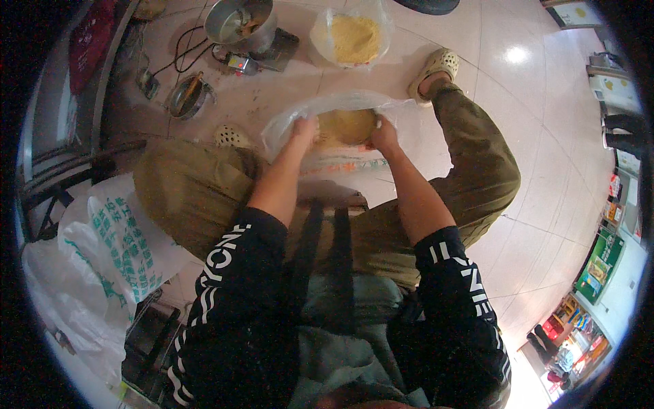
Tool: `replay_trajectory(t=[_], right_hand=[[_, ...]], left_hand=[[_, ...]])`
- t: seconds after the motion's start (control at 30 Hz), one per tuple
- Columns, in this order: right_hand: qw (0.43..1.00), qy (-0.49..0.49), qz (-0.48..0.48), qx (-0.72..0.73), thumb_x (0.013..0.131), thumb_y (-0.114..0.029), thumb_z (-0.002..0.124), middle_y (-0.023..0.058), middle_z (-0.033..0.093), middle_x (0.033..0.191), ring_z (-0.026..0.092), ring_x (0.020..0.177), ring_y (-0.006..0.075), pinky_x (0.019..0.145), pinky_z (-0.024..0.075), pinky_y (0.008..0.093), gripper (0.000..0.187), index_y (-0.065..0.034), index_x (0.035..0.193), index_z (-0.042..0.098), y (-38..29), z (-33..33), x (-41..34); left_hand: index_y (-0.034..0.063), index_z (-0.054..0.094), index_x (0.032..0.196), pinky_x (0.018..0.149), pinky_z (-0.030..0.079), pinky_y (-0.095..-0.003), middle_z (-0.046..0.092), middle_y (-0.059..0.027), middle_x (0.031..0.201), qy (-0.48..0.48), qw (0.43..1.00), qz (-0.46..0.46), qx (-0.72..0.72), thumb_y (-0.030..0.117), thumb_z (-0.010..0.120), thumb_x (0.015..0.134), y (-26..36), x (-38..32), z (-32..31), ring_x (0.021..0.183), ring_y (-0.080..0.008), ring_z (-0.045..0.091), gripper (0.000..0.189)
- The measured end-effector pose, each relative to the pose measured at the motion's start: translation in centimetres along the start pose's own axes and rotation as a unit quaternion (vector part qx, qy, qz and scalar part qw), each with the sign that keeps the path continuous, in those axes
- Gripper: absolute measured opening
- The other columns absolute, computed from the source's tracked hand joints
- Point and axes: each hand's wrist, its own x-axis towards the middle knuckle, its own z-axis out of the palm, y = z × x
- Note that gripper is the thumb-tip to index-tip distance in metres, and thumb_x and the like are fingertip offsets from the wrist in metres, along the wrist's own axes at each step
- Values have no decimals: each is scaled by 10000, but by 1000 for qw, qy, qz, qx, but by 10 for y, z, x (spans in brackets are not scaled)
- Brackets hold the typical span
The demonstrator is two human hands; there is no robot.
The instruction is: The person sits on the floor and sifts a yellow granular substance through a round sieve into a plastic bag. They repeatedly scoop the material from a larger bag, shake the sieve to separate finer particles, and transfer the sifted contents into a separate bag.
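Note:
Between my feet, a clear plastic bag (286, 112) stands spread on the tiled floor, with printed writing on its front side. Inside its mouth is a round, flat, yellowish-brown thing (350, 125); whether it is a sieve, a pan or a cake of material I cannot tell. My left hand (306, 132) grips its left edge, and my right hand (383, 134) grips its right edge. Both hands are slightly blurred. Beyond them, another clear bag holds yellow powder (356, 40).
A metal pot (240, 23) with utensils stands at the upper left beside a corded device (242, 64). Nearer is a small pan (188, 96) with a wooden-handled tool. White plastic bags (122, 240) lie at my left. Another person's legs (624, 134) show at the far right.

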Motion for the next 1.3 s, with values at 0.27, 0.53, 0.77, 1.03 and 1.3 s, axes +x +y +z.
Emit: replay_trajectory(t=[0.27, 0.53, 0.77, 1.03, 1.3], right_hand=[[997, -11, -72, -20, 856, -13, 474, 174, 631, 835, 650, 557, 238, 448, 569, 372, 405, -26, 1261, 468, 15, 14, 3], [998, -15, 7, 56, 847, -20, 508, 200, 647, 858, 660, 568, 252, 463, 570, 378, 490, -6, 1329, 418, -1, 7, -11], [989, -59, 15, 132, 812, 33, 483, 182, 639, 800, 645, 546, 234, 452, 571, 366, 494, 11, 1303, 432, -14, 6, -19], [996, 44, -74, -36, 809, 34, 492, 188, 635, 803, 646, 553, 250, 436, 561, 379, 518, 3, 1320, 409, 21, 9, 7], [997, 41, -55, -17, 806, 22, 496, 188, 652, 845, 658, 564, 249, 455, 569, 364, 511, -20, 1313, 439, 16, 2, 1]], left_hand=[[72, 528, 854, 390, 351, -336, 532, -45, 674, 1, 993, 15, -120, 243, 536, 879, -26, 18, -8, 467, -150, 465, 173], [93, 535, 905, 396, 353, -335, 513, -16, 657, -26, 992, -10, -125, 255, 548, 868, -15, 8, 1, 485, -160, 461, 166], [89, 548, 877, 433, 375, -349, 511, -23, 661, 27, 997, -20, -74, 269, 537, 859, 4, -12, 1, 519, -169, 472, 182], [54, 550, 880, 507, 412, -385, 540, -56, 749, 30, 996, 72, -46, 264, 539, 855, -7, 7, -5, 653, -197, 525, 212], [60, 559, 955, 537, 436, -426, 589, -63, 781, 15, 993, 23, -113, 230, 583, 829, -19, 24, 7, 676, -212, 567, 213]])
